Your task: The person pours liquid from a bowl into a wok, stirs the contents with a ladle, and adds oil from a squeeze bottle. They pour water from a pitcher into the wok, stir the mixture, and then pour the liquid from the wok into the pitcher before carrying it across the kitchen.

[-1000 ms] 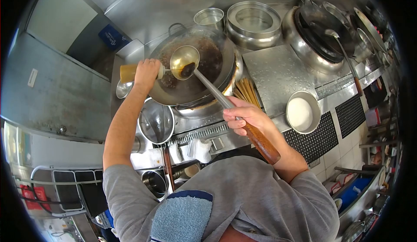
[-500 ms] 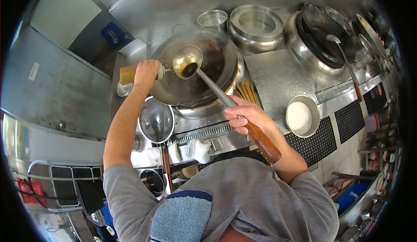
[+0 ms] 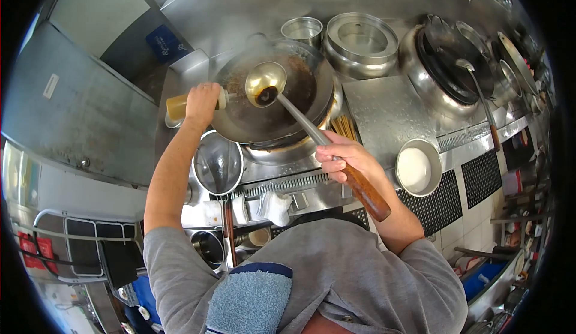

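My left hand is wrapped round a squeeze bottle of yellowish liquid, held sideways with its nozzle toward the ladle. In my right hand is the ladle, gripped where its metal shaft meets the wooden handle. A small pool of dark liquid lies in the bowl of the ladle, which hangs over the wok. Dark brown contents sit in the wok, and steam rises from it. Left of the burner, a round strainer with a wooden handle rests below my left forearm.
Behind the wok stand a small metal pot and a wide steel pot. A pot of white stuff is at the counter edge. To the right, a second wok holds another ladle. A bamboo brush is beside the burner.
The whole view has shifted slightly. No liquid stream shows between the nozzle and the ladle now, where a thin dark line showed before. Both hands keep their grips.
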Tool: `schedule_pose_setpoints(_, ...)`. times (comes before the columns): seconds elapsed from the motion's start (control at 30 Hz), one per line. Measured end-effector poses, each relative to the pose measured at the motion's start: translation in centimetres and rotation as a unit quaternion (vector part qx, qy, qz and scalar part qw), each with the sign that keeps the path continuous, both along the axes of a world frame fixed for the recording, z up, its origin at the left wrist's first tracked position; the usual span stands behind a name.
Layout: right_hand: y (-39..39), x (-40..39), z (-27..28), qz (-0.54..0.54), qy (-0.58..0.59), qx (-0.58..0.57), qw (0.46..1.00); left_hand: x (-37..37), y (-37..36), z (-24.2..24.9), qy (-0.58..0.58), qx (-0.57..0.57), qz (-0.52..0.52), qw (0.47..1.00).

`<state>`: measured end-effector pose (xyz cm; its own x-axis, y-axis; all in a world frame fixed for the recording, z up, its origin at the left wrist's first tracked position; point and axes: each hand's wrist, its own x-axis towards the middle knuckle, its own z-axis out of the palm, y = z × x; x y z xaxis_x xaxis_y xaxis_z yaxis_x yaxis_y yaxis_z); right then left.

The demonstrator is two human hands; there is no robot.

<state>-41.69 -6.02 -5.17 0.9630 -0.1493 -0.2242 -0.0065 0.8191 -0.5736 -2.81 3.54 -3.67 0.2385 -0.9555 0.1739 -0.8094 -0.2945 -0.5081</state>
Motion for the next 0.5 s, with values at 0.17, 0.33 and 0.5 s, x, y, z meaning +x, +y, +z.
schedule_pose_setpoints(0.17,-1.8,1.5,-0.9,0.003,0.034,-0.101,0.994,-0.2,1.4,1.0,0.280,-0.177,0.096,0.939)
schedule_pose_setpoints(0.33,-4.5,4.0,-4.0,-0.047,0.108,-0.340,0.933,-0.4,6.0,1.0,0.493,-0.391,0.034,0.776)
schedule_pose_setpoints(0.5,-6.4,6.8,-6.8,-0.102,0.198,-0.507,0.832,-5.7,14.0,1.2,0.575,-0.561,-0.007,0.596)
